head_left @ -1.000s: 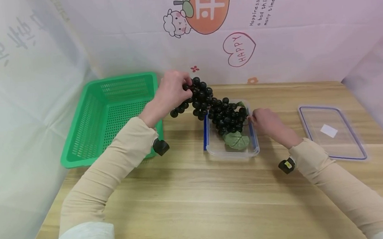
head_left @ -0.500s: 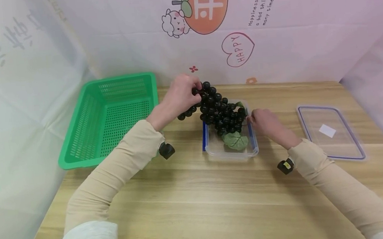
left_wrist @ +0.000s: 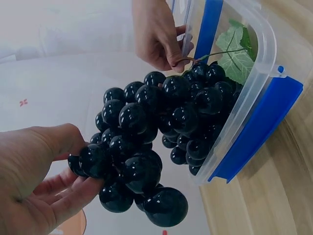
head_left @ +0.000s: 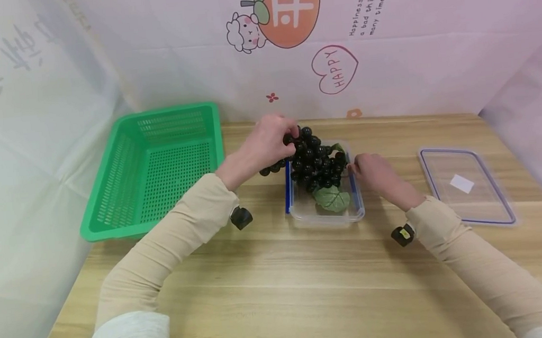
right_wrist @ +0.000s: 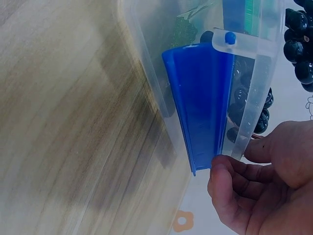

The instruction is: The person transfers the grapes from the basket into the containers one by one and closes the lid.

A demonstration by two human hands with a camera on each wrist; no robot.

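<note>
A bunch of black grapes [head_left: 315, 157] hangs partly over and partly inside a clear plastic food container [head_left: 325, 219] with blue side latches. My left hand [head_left: 269, 140] grips the bunch's outer end; in the left wrist view its thumb and fingers [left_wrist: 73, 198] pinch a few grapes. A green leaf [head_left: 333, 199] of the bunch lies in the container. My right hand [head_left: 374, 174] holds the container's right wall, thumb at the rim by the grape stem [left_wrist: 225, 52], fingers outside beside the blue latch [right_wrist: 200, 103]. Whether the thumb also pins the stem is hard to tell.
A green plastic basket [head_left: 103, 200] stands on the left of the wooden table [head_left: 280, 285]. The container's clear lid [head_left: 485, 194] with a blue seal lies flat on the right. A printed cloth [head_left: 397, 74] hangs behind.
My left hand has moved right and slightly down, bringing the outer end of the grapes closer to and over the container. My right hand has stayed at the container's right side.
</note>
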